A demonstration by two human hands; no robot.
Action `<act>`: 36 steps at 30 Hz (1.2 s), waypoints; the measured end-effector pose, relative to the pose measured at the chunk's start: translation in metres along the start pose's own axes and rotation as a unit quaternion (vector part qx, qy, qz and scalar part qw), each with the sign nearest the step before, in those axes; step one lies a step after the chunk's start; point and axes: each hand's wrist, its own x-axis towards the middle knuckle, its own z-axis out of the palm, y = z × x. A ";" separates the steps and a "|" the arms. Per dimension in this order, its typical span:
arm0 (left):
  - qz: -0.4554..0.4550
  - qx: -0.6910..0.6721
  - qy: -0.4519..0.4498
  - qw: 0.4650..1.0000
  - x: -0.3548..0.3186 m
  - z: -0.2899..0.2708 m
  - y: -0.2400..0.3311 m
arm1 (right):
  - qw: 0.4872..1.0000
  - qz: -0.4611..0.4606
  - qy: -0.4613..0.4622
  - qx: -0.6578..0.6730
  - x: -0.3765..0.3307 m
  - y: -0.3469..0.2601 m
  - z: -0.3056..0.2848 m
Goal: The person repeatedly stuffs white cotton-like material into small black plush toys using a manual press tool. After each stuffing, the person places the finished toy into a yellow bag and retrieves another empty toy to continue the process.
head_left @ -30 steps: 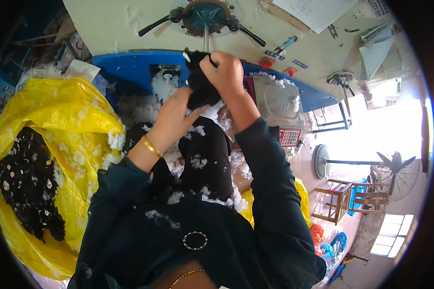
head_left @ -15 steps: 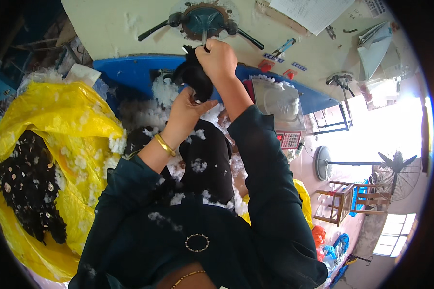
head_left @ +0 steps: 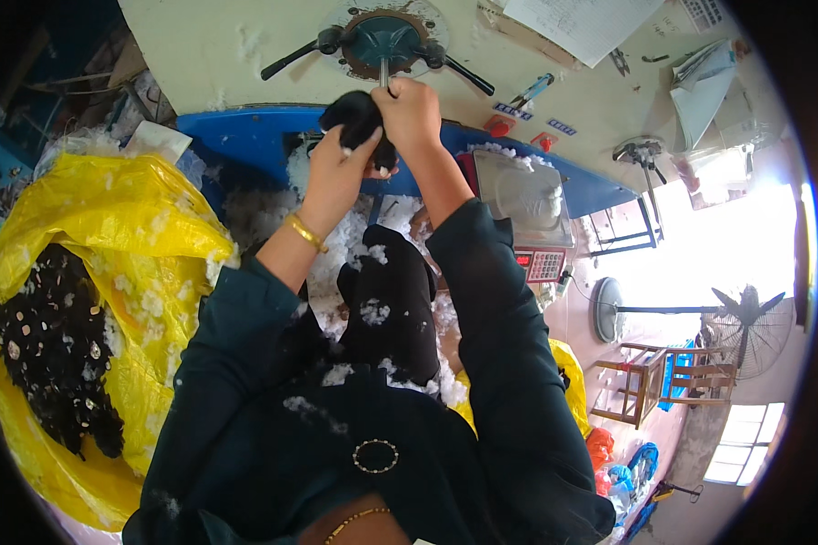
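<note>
A small black plush piece [head_left: 351, 113] is held up at the thin metal nozzle [head_left: 384, 73] of a filling machine. My right hand [head_left: 411, 113] is closed around the end of the plush at the nozzle's tip. Lower on the same piece, my left hand [head_left: 341, 168] grips it with the thumb across its front. Small whitish spots show at the plush's lower end. Above the hands is the machine's round port [head_left: 382, 41], with black handles on both sides. What lies inside the right fist is partly hidden.
At the left a yellow bag [head_left: 168, 195] holds many black plush pieces [head_left: 59, 354]. White fluff [head_left: 264, 209] lies under the blue edge [head_left: 245, 132]. A scale [head_left: 523, 195] stands right of my right arm. Red buttons [head_left: 499, 125], paper [head_left: 582, 23] and a blue cutter [head_left: 533, 89] are on the panel.
My left hand has moved up and turned, now wrapped further round the plush. The plush has swung up and to the left, while my right hand stays at the nozzle.
</note>
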 end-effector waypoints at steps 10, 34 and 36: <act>-0.180 -0.340 0.005 0.923 -0.045 -0.010 -0.001 | 0.966 -0.099 -0.016 0.238 -0.034 0.038 0.000; -0.088 -0.115 -0.059 0.988 0.000 -0.022 0.000 | 0.986 -0.094 0.072 0.116 -0.010 0.009 0.003; -0.087 -0.098 -0.067 0.989 -0.002 -0.026 -0.003 | 0.985 -0.106 0.070 0.120 -0.019 0.008 -0.001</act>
